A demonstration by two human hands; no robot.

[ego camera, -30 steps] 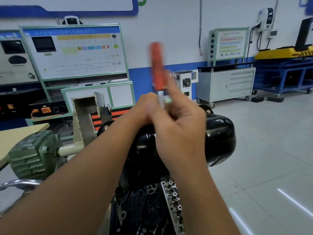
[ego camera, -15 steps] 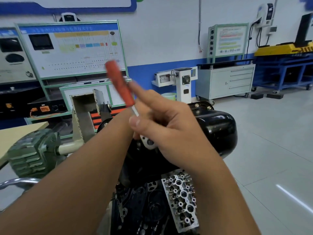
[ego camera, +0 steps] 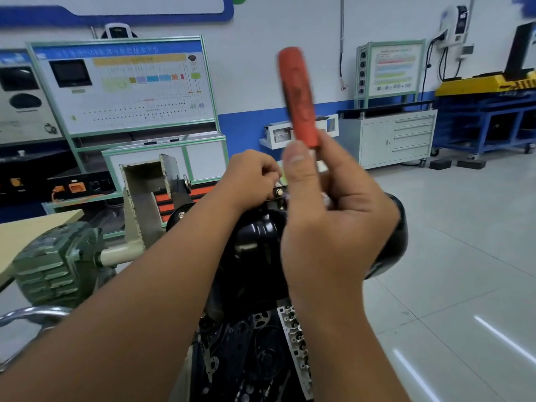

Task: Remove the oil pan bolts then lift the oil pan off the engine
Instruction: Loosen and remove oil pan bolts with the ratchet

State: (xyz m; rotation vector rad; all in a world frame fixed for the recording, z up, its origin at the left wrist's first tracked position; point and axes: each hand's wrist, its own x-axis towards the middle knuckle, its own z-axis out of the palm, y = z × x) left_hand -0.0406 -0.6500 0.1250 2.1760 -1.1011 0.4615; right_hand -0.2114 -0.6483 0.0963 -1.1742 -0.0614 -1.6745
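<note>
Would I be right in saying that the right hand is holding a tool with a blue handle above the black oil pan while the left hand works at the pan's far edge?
Not quite: the handle is red, not blue, as the head view shows. The rest stands: the right hand holds the tool above the black oil pan, and the left hand works at its far edge.

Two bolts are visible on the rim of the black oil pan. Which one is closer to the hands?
The bolt at the top edge of the oil pan, right beside the left hand fingertips. The other bolt sits alone, at the pan's left corner.
</note>
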